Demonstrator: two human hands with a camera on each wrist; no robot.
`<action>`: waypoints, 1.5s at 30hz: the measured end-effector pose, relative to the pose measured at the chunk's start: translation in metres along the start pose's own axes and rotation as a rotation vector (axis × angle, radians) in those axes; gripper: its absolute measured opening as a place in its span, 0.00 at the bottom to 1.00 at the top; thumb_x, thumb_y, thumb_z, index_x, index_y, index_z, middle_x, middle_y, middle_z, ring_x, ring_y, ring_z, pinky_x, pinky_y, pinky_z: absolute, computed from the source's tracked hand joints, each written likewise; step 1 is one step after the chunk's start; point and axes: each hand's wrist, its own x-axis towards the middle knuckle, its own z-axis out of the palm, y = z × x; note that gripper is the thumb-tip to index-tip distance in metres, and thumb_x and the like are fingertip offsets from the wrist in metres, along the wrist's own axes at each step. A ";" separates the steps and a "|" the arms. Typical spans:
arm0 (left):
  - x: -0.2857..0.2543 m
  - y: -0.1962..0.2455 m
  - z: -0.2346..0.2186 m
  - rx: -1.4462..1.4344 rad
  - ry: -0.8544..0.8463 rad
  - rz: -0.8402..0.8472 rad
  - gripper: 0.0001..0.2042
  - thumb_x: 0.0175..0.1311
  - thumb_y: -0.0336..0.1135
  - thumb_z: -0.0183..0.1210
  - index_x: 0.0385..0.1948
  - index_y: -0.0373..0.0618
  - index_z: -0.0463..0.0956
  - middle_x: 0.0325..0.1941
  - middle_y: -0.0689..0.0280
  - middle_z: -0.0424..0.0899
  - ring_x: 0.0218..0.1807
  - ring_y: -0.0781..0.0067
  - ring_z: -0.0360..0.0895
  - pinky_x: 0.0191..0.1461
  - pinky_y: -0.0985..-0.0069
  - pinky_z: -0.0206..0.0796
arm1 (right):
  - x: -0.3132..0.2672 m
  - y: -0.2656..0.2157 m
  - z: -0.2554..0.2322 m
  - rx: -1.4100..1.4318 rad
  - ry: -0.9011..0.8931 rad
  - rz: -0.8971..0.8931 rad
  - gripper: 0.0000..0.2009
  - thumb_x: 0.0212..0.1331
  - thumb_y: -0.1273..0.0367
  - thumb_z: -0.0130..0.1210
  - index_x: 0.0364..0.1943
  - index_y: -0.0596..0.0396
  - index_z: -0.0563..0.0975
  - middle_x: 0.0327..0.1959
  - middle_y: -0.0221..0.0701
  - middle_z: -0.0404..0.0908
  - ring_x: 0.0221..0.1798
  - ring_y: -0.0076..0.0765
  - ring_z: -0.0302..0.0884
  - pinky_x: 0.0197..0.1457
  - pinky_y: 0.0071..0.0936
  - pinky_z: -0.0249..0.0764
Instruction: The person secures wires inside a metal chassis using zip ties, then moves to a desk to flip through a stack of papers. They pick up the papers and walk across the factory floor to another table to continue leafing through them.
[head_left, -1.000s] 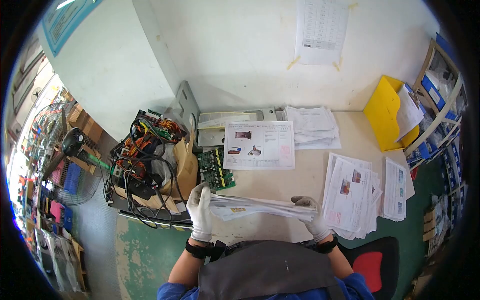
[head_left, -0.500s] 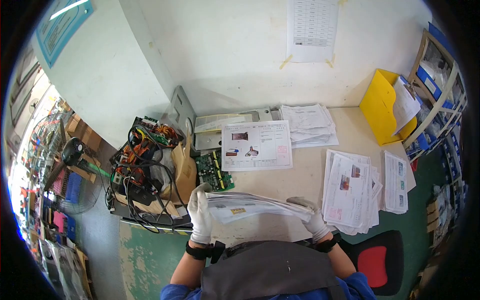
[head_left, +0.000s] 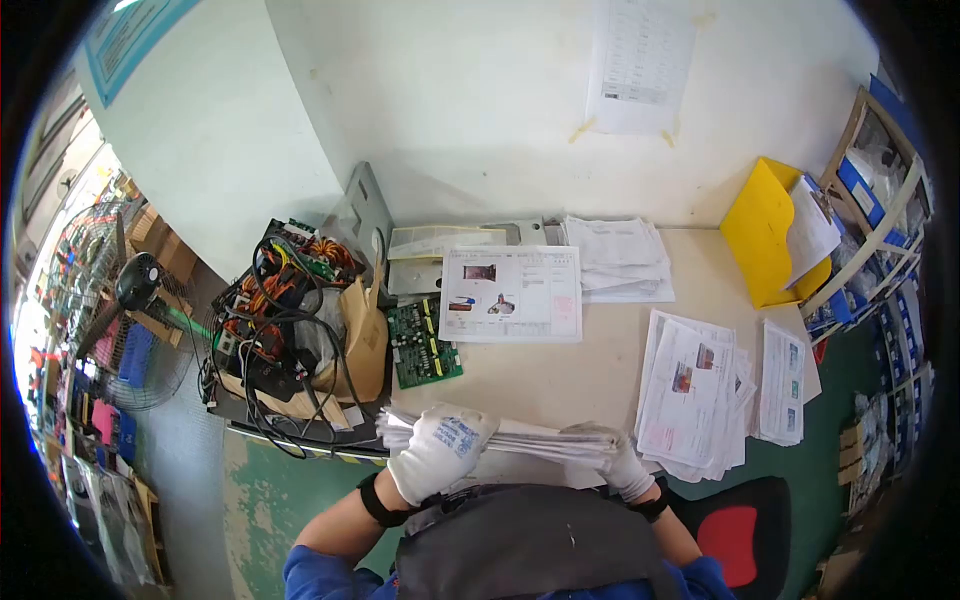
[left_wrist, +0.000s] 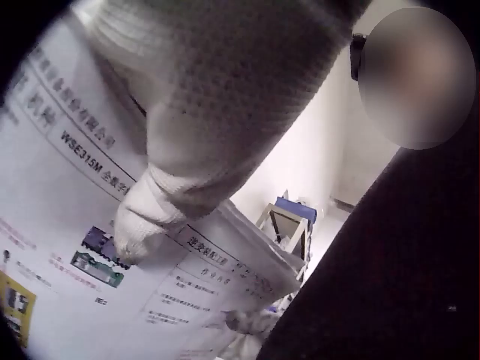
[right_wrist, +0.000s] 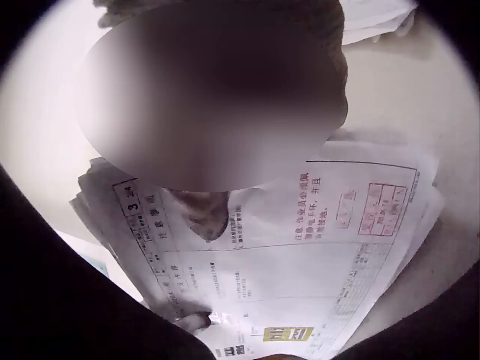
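Note:
A stack of printed sheets (head_left: 540, 438) is held up near the table's front edge, its sheet edges facing up in the head view. My gloved left hand (head_left: 443, 450) grips the stack over its top edge near the left end, back of the hand upward. In the left wrist view the thumb (left_wrist: 146, 225) presses on the printed page (left_wrist: 180, 300), beside a small picture. My gloved right hand (head_left: 617, 465) grips the right end. In the right wrist view its thumb (right_wrist: 206, 217) lies on the page; a blurred patch hides most of that hand.
Loose sheets (head_left: 690, 390) and a narrower pile (head_left: 782, 385) lie on the right. Further back are a single printed sheet (head_left: 510, 293), more papers (head_left: 620, 260) and a yellow file holder (head_left: 765, 235). A green circuit board (head_left: 425, 343) sits beside a box of tangled cables (head_left: 290, 330).
My left hand has shifted right from the stack's left end and turned over its top edge. The stack has tilted more edge-on to the head view. My right hand keeps hold of its end.

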 end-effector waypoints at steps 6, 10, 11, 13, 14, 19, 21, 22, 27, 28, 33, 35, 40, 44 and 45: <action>-0.004 0.011 -0.024 0.041 0.118 0.093 0.13 0.50 0.33 0.54 0.40 0.47 0.73 0.28 0.65 0.80 0.32 0.63 0.79 0.32 0.69 0.69 | -0.003 0.023 -0.007 -0.108 0.301 0.119 0.28 0.53 0.65 0.59 0.58 0.60 0.66 0.57 0.41 0.71 0.61 0.40 0.68 0.63 0.36 0.63; 0.002 0.017 -0.010 -0.063 -0.051 0.056 0.15 0.54 0.34 0.52 0.45 0.46 0.71 0.29 0.62 0.80 0.30 0.61 0.80 0.31 0.66 0.70 | -0.008 0.052 -0.012 -0.154 0.154 0.252 0.23 0.52 0.66 0.59 0.53 0.59 0.71 0.57 0.42 0.71 0.61 0.41 0.67 0.64 0.35 0.63; 0.000 0.015 0.001 -0.061 -0.049 0.056 0.15 0.54 0.34 0.52 0.45 0.46 0.71 0.29 0.62 0.80 0.30 0.61 0.80 0.31 0.66 0.70 | -0.011 0.063 -0.011 -0.168 0.115 0.201 0.21 0.52 0.66 0.58 0.50 0.58 0.73 0.57 0.43 0.71 0.61 0.42 0.67 0.64 0.35 0.63; 0.000 0.011 0.010 0.011 -0.119 0.033 0.15 0.55 0.35 0.52 0.46 0.47 0.72 0.28 0.62 0.81 0.32 0.62 0.80 0.33 0.67 0.71 | -0.008 0.068 -0.010 -0.181 0.086 0.146 0.18 0.52 0.66 0.58 0.48 0.57 0.75 0.56 0.43 0.71 0.61 0.42 0.68 0.64 0.34 0.63; 0.001 0.010 0.013 0.011 -0.121 0.037 0.15 0.55 0.35 0.52 0.46 0.47 0.72 0.28 0.62 0.81 0.32 0.62 0.80 0.33 0.67 0.71 | -0.007 0.069 -0.009 -0.287 0.104 0.173 0.16 0.53 0.66 0.58 0.45 0.56 0.76 0.56 0.43 0.71 0.60 0.43 0.68 0.63 0.33 0.63; 0.003 0.000 -0.002 -0.108 -0.005 0.059 0.15 0.53 0.32 0.52 0.45 0.47 0.75 0.28 0.59 0.81 0.35 0.57 0.80 0.37 0.66 0.72 | -0.001 0.053 -0.014 -0.146 0.182 0.315 0.19 0.55 0.70 0.58 0.52 0.58 0.72 0.56 0.39 0.72 0.60 0.38 0.69 0.63 0.30 0.64; 0.006 -0.005 -0.026 -0.216 0.087 0.047 0.17 0.52 0.34 0.55 0.45 0.47 0.76 0.31 0.60 0.82 0.35 0.59 0.80 0.37 0.67 0.72 | 0.003 0.036 -0.013 -0.151 0.334 0.312 0.22 0.55 0.71 0.58 0.54 0.60 0.69 0.53 0.36 0.74 0.55 0.36 0.71 0.60 0.28 0.66; 0.006 -0.007 -0.036 -0.321 0.178 0.037 0.18 0.50 0.36 0.58 0.46 0.47 0.76 0.33 0.60 0.82 0.35 0.60 0.81 0.36 0.68 0.71 | 0.005 0.029 -0.014 -0.028 0.393 0.229 0.22 0.55 0.69 0.58 0.54 0.59 0.69 0.51 0.35 0.74 0.53 0.35 0.71 0.59 0.29 0.66; -0.009 -0.026 0.015 -0.984 0.179 -0.255 0.19 0.55 0.36 0.57 0.51 0.45 0.74 0.44 0.60 0.82 0.47 0.66 0.78 0.43 0.71 0.70 | -0.010 0.057 -0.028 -0.160 0.303 0.068 0.24 0.56 0.60 0.57 0.53 0.60 0.69 0.50 0.38 0.73 0.53 0.35 0.69 0.58 0.31 0.66; -0.014 -0.037 0.064 -1.087 0.227 -0.139 0.19 0.60 0.42 0.53 0.51 0.45 0.75 0.49 0.59 0.79 0.52 0.64 0.75 0.48 0.70 0.69 | -0.002 0.033 -0.017 -0.156 0.303 0.067 0.24 0.56 0.60 0.57 0.53 0.60 0.69 0.50 0.38 0.73 0.53 0.35 0.69 0.58 0.31 0.66; -0.015 -0.028 0.048 -1.388 0.043 -0.031 0.37 0.66 0.64 0.27 0.53 0.35 0.69 0.58 0.54 0.71 0.60 0.61 0.67 0.65 0.67 0.56 | 0.020 -0.022 -0.013 -0.113 -0.009 0.047 0.22 0.53 0.59 0.58 0.48 0.60 0.75 0.52 0.42 0.75 0.55 0.41 0.72 0.58 0.34 0.68; -0.016 -0.015 0.015 -1.409 0.038 -0.144 0.30 0.68 0.55 0.39 0.53 0.33 0.68 0.56 0.56 0.72 0.59 0.63 0.68 0.64 0.68 0.58 | 0.028 -0.057 -0.001 -0.164 0.022 0.034 0.23 0.49 0.58 0.60 0.45 0.62 0.76 0.48 0.43 0.77 0.53 0.41 0.74 0.56 0.35 0.69; -0.020 -0.028 0.032 -1.635 0.177 -0.355 0.24 0.58 0.32 0.61 0.55 0.34 0.65 0.56 0.56 0.73 0.58 0.67 0.69 0.62 0.71 0.62 | 0.029 -0.057 0.008 -0.218 0.176 0.086 0.27 0.45 0.61 0.66 0.50 0.60 0.73 0.53 0.43 0.74 0.55 0.41 0.73 0.58 0.33 0.69; -0.018 -0.019 0.033 -1.510 0.355 -0.218 0.31 0.53 0.33 0.66 0.58 0.34 0.61 0.58 0.53 0.71 0.59 0.64 0.70 0.60 0.70 0.65 | 0.033 -0.048 0.016 -0.143 0.182 -0.038 0.29 0.41 0.64 0.72 0.48 0.58 0.73 0.54 0.42 0.72 0.58 0.42 0.70 0.59 0.34 0.69; -0.017 -0.014 0.030 -1.614 0.431 -0.140 0.34 0.53 0.35 0.67 0.59 0.34 0.59 0.59 0.52 0.70 0.59 0.63 0.70 0.60 0.69 0.65 | 0.034 -0.048 0.018 -0.142 0.185 -0.031 0.29 0.41 0.64 0.72 0.48 0.58 0.73 0.54 0.42 0.72 0.58 0.42 0.70 0.59 0.34 0.69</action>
